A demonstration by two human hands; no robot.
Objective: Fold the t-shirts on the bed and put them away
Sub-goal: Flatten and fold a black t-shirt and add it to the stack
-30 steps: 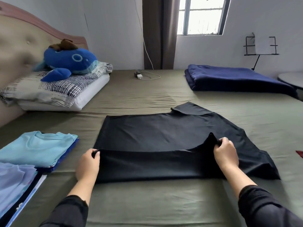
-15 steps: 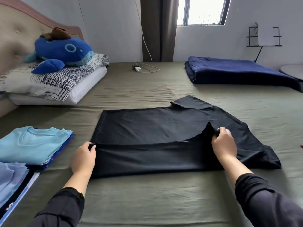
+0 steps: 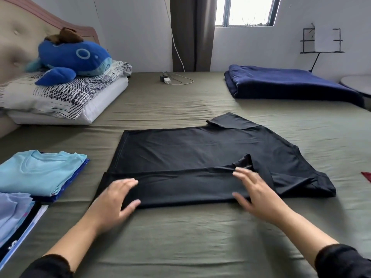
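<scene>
A black t-shirt (image 3: 200, 153) lies flat on the olive bed sheet (image 3: 180, 237), its near long side folded over toward the middle. My left hand (image 3: 114, 201) lies with spread fingers at the left end of that folded strip. My right hand (image 3: 255, 191) lies flat with straight fingers at the strip's right end, beside a small raised peak of cloth. A light blue folded t-shirt (image 3: 38, 171) tops a pile at the left. A pale lilac folded shirt (image 3: 12, 213) sits on a second pile at the near left.
A blue whale plush (image 3: 74, 57) rests on stacked pillows (image 3: 60, 101) by the headboard. A folded navy blanket (image 3: 287, 85) lies at the far right. A charger with its cable (image 3: 170, 79) sits at the far edge. A dark red scrap (image 3: 366, 175) shows at the right.
Both hands have let go of the folded edge they were pinching. They now lie flat with fingers spread on the folded strip, and the raised edge has dropped onto the shirt.
</scene>
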